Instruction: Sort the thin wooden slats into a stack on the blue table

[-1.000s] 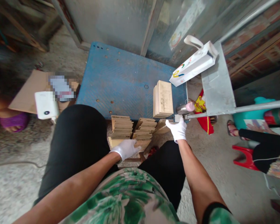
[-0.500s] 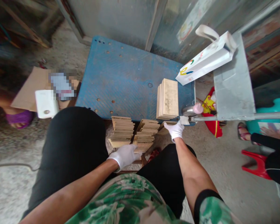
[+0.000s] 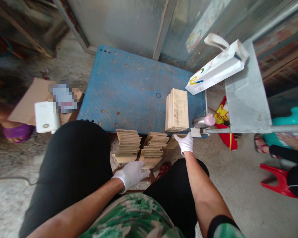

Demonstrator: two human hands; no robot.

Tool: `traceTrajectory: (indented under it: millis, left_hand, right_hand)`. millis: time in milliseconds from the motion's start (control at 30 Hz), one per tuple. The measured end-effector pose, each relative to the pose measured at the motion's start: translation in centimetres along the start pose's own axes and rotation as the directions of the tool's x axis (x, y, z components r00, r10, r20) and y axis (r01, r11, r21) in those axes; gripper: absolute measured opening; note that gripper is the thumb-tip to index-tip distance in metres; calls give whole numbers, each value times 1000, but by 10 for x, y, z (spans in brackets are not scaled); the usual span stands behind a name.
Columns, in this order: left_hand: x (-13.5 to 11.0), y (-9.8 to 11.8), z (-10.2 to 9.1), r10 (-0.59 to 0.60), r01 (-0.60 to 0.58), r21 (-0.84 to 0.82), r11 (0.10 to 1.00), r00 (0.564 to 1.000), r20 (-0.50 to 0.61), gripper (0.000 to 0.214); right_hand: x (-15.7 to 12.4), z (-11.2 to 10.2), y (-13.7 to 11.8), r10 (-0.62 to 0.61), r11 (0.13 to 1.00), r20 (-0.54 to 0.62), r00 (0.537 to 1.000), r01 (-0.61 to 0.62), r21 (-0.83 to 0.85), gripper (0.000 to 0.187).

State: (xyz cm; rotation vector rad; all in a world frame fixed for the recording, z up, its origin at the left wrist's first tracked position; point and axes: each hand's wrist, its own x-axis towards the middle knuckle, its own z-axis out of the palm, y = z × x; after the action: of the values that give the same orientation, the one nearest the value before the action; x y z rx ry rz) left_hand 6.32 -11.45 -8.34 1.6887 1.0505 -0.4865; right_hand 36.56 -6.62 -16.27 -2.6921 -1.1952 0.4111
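Both my hands wear white gloves. My left hand (image 3: 131, 173) rests flat on the near side of two fanned stacks of thin wooden boards (image 3: 139, 147) between my knees. My right hand (image 3: 185, 142) reaches forward and grips a loose wooden board (image 3: 173, 141) lying just right of those stacks. Beyond it, an upright bundle of boards (image 3: 177, 109) stands on the near right corner of a blue pallet (image 3: 129, 89).
A white paper bag (image 3: 215, 70) leans on a grey metal shelf (image 3: 245, 96). A pink-capped metal object (image 3: 203, 121) and red packaging (image 3: 225, 132) lie under it. Cardboard and a white device (image 3: 46, 116) sit left. Another person's legs (image 3: 288, 155) and a red stool (image 3: 278, 178) are at right.
The view shifted slightly; my left hand slid a little nearer to me along the stacks, and my right hand stayed on the loose board by the pallet corner.
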Motion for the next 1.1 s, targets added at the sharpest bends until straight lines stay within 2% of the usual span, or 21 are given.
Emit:
traceTrajectory:
  millis: [100,167,300,400,633,867,1000,1100]
  left_hand:
    - [-2,2,-1,21,-21,-13,1000,1000,-22,41]
    - [-3,3,-1,30,-31,-27,999,999,-28,38]
    - [-4,2,0,15,-18,-53,998,999,-40,39]
    - [-3,-2,2,-1,-2,-54,999,998,-57,41]
    - [-2,-8,5,14,-25,-132,991,996,-83,42]
    - [-11,2,-9,-8,5,-104,995,999,-31,46]
    - [-11,4,-10,-14,12,-99,995,1000,-20,44]
    - [-9,4,-8,-10,9,-78,997,1000,-14,43]
  right_hand:
    - [0,-10,-5,-6,1000,-41,999,7,25,71]
    - [1,-16,-13,-14,999,-67,998,17,40,73]
    - [5,-29,-39,-83,995,-82,993,87,50,96]
    - [9,-34,-62,-118,993,-36,992,118,-3,111]
    - [21,-30,-86,-80,967,79,994,96,-235,124]
    - [23,-34,-95,-44,939,105,993,77,-334,122]
    - [14,-47,-96,-47,931,106,993,82,-356,117]
    - [0,-60,-94,-54,932,113,992,90,-350,108]
